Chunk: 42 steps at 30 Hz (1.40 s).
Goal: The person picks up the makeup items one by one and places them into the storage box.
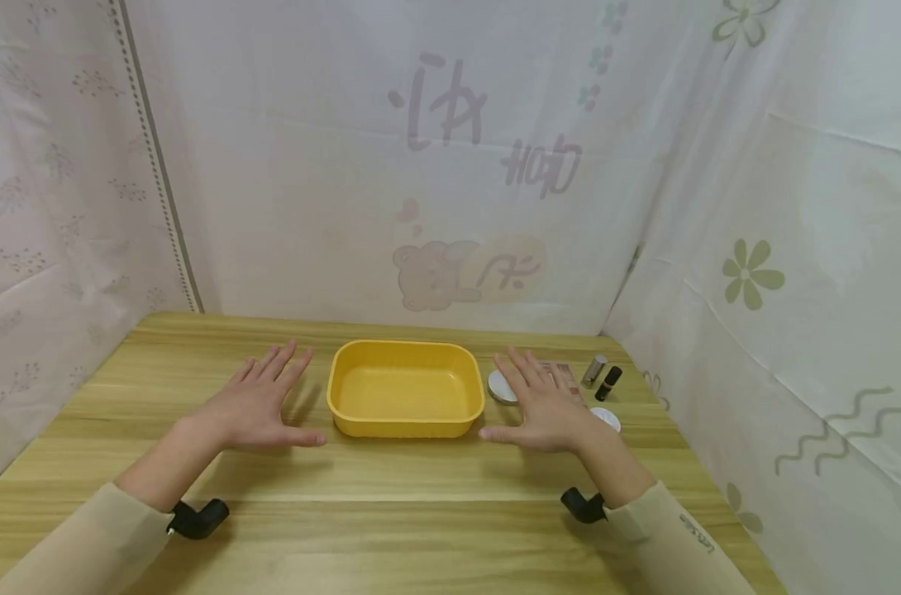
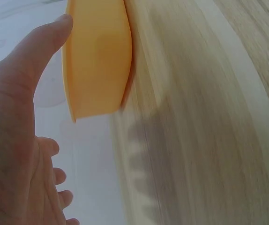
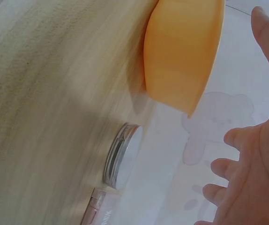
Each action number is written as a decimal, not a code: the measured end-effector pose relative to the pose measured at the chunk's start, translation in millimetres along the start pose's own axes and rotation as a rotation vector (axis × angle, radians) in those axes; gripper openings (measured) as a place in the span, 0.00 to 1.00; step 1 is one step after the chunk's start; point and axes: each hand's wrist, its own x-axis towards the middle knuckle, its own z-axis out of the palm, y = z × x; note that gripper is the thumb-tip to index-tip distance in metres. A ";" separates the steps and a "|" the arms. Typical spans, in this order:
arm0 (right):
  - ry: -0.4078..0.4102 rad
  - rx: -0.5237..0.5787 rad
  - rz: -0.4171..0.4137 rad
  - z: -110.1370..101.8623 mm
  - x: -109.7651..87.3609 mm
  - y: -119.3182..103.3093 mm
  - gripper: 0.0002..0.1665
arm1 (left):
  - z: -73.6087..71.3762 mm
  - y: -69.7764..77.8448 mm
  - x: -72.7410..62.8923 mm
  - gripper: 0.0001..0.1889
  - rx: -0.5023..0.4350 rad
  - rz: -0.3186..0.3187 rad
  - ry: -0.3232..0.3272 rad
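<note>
A yellow rectangular basin [image 1: 406, 428] with rounded corners stands on the wooden table, with nothing in it. My left hand [image 1: 253, 409] hovers over the table to the left of it, palm down and fingers spread, holding nothing. On the other side, my right hand [image 1: 543, 409] is held the same way, above and in front of some small items. Partly behind its fingers are a round white-topped compact [image 1: 501, 387] and a flat pinkish palette [image 1: 569, 376]. The right wrist view shows the compact's silvery layered side and one edge of the palette [image 3: 97, 206].
Right of the palette lie a silver tube [image 1: 594, 370] and a black tube [image 1: 608, 383] resembling lipsticks. A round white item [image 1: 605, 418] sits partly behind the right wrist. Patterned curtains [image 1: 309, 165] enclose the table [image 1: 391, 537] at the back and sides.
</note>
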 end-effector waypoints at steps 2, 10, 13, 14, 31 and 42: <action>0.004 0.000 0.002 0.0 0.1 -0.2 0.73 | 0.2 0.1 0.2 0.74 -0.002 0.002 0.004; 0.002 0.020 0.014 0.7 -2.0 -1.5 0.73 | 2.8 1.0 1.9 0.71 -0.004 0.013 0.022; 0.001 0.025 0.015 0.8 -2.0 -1.4 0.73 | 3.6 1.1 3.6 0.68 -0.006 0.009 0.032; 0.001 0.027 0.014 1.0 -2.0 -1.3 0.73 | 4.2 0.6 4.8 0.66 -0.011 0.006 0.037; 0.037 0.033 0.023 -4.9 2.9 -1.8 0.73 | -0.8 -4.1 75.1 0.34 -0.207 0.016 0.078; 0.041 0.030 0.036 -8.9 2.4 0.2 0.73 | 7.9 10.3 101.2 0.33 -0.188 0.038 0.013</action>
